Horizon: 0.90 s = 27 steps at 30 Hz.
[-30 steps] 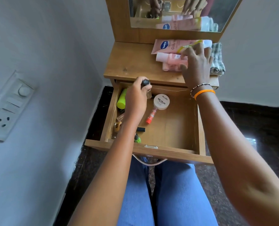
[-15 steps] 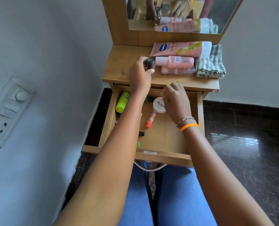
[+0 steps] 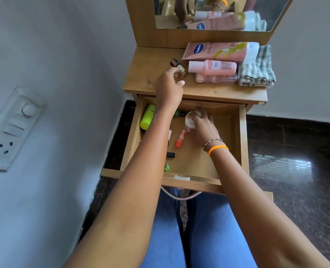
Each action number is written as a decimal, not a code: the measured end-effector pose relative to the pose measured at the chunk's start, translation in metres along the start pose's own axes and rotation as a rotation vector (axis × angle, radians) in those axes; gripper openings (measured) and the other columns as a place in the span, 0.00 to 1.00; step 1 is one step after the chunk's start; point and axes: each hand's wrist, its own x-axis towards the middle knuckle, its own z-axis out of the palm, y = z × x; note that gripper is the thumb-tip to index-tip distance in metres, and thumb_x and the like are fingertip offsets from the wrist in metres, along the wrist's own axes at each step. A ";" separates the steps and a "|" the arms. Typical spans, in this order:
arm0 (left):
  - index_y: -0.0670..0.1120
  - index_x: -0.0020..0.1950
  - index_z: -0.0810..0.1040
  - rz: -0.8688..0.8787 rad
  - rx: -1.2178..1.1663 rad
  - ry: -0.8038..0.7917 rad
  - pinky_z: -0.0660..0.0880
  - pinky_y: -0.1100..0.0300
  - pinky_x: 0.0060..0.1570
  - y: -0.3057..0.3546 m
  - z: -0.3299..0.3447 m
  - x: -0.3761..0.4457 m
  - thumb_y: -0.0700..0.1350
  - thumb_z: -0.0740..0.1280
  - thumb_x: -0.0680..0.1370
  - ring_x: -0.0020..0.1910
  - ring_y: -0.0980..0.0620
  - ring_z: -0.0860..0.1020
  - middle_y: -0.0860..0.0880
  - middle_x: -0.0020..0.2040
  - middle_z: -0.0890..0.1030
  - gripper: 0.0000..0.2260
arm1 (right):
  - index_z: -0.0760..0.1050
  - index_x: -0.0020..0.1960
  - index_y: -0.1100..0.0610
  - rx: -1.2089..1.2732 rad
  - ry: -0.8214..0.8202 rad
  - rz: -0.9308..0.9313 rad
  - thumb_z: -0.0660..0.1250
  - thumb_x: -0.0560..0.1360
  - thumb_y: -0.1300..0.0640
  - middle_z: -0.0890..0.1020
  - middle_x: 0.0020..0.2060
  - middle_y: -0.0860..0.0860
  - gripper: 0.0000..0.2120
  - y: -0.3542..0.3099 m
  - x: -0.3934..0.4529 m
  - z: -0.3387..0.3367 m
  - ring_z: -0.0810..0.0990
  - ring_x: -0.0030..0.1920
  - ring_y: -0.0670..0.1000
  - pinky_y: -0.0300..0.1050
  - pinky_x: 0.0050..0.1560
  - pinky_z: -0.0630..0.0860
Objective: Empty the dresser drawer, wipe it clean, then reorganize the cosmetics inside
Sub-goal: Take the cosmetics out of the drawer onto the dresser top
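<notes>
The wooden drawer [image 3: 243,144] is pulled open over my lap. On the dresser top [image 3: 146,74], my left hand [image 3: 169,88] has its fingers loose around a small dark-capped bottle [image 3: 179,68] that lies there. Inside the drawer my right hand [image 3: 203,128] grips a round white jar [image 3: 190,120], tilted up off the drawer floor. A neon-yellow tube [image 3: 147,117], an orange-capped tube [image 3: 181,138], a small green bottle [image 3: 179,113] and a black stick [image 3: 170,154] lie in the drawer. My left forearm hides other items at the left side.
A big pink lotion tube [image 3: 218,51], a pink bottle [image 3: 212,67] and a flat pink case [image 3: 216,78] lie on the dresser top beside a folded checked cloth [image 3: 256,69]. The mirror [image 3: 218,12] stands behind. A switch panel [image 3: 9,128] is on the left wall.
My left hand carried the dark-capped bottle from the drawer up to the dresser top and laid it down. My right hand left the pink items, dropped into the drawer and took the white jar.
</notes>
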 end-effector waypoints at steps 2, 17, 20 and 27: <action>0.43 0.65 0.75 -0.027 0.049 -0.006 0.69 0.66 0.56 -0.003 0.001 0.003 0.33 0.64 0.77 0.61 0.51 0.76 0.47 0.62 0.79 0.17 | 0.66 0.67 0.57 0.007 0.041 0.031 0.67 0.74 0.53 0.64 0.66 0.59 0.24 -0.003 0.001 -0.002 0.67 0.63 0.64 0.57 0.52 0.75; 0.46 0.53 0.81 -0.184 0.132 0.011 0.67 0.72 0.34 -0.042 -0.026 -0.071 0.35 0.62 0.78 0.49 0.55 0.78 0.53 0.52 0.80 0.11 | 0.66 0.46 0.54 0.279 0.218 -0.002 0.73 0.64 0.47 0.76 0.45 0.51 0.20 -0.010 -0.032 -0.035 0.72 0.48 0.57 0.40 0.43 0.55; 0.44 0.53 0.80 -0.269 0.234 0.036 0.69 0.63 0.35 -0.055 -0.026 -0.082 0.34 0.62 0.77 0.44 0.52 0.77 0.51 0.49 0.80 0.11 | 0.69 0.49 0.58 0.324 0.291 -0.130 0.73 0.65 0.51 0.74 0.46 0.50 0.20 -0.036 -0.033 -0.058 0.67 0.48 0.53 0.39 0.45 0.56; 0.44 0.52 0.80 -0.370 0.194 -0.060 0.76 0.56 0.47 -0.069 -0.031 -0.086 0.33 0.60 0.75 0.50 0.47 0.79 0.47 0.51 0.81 0.12 | 0.72 0.59 0.62 0.062 0.357 -0.248 0.65 0.70 0.57 0.76 0.57 0.57 0.18 -0.087 0.018 -0.066 0.67 0.59 0.59 0.47 0.57 0.68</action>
